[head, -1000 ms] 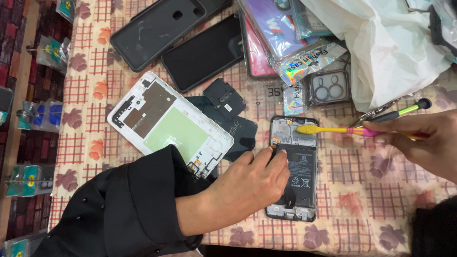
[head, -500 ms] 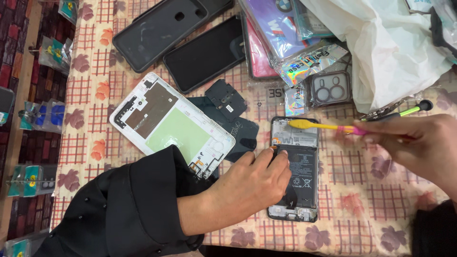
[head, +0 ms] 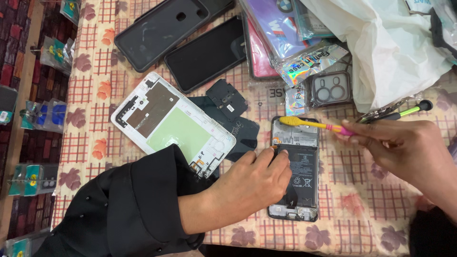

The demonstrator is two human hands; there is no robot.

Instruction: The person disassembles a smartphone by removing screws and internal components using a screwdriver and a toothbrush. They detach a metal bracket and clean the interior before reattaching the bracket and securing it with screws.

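Note:
An opened phone [head: 299, 162] lies back-up on the patterned tablecloth, its black battery and circuit board showing. My left hand [head: 252, 183] rests on the phone's left side, fingers pressing its edge. My right hand [head: 404, 147] pinches a yellow-and-pink toothbrush [head: 309, 124], whose bristle head lies over the phone's upper left corner. My left arm wears a black sleeve [head: 128, 209].
A white phone frame [head: 171, 121] lies to the left, black cover pieces [head: 228, 102] beside it. Dark phone backs [head: 204, 47], packaged cases [head: 295, 43], a camera-lens cover [head: 331, 89] and a white plastic bag [head: 381, 43] crowd the far side. A green-handled tool [head: 404, 112] lies at right.
My right hand has drawn the toothbrush leftward and slightly up across the top of the phone. My left hand has stayed on the phone.

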